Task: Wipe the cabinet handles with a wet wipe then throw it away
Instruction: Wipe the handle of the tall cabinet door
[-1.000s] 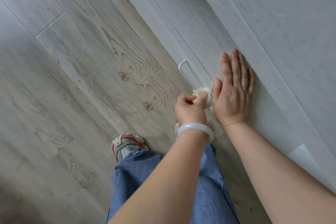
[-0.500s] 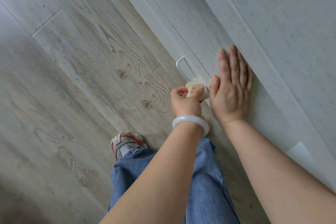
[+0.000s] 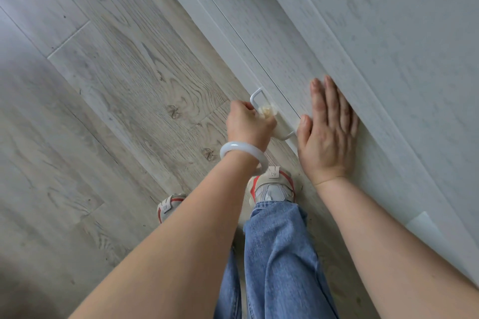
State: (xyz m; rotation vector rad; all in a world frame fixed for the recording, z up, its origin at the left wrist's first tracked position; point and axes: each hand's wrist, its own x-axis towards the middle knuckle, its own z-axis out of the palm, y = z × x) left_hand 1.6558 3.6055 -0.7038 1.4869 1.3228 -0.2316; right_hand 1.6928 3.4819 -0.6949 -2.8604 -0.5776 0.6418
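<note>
Cabinet front (image 3: pixel 363 41) stood along right of view, above floor (image 3: pixel 103 111). Right hand (image 3: pixel 328 134) lay flat on it, fingers straight, holding nothing. Left hand (image 3: pixel 247 124) had slid from near end of white handle (image 3: pixel 255 94) to its far half; near end now bare, so wiping judged well along this handle. Left grip was curled round handle bar, wet wipe (image 3: pixel 267 111) bunched inside, poking out.

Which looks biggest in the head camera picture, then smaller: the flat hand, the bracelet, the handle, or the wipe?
1. Right hand, flat on the cabinet door.
2. Handle and bracelet: look alike, unsure.
3. Wet wipe, mostly hidden in the left hand.
</note>
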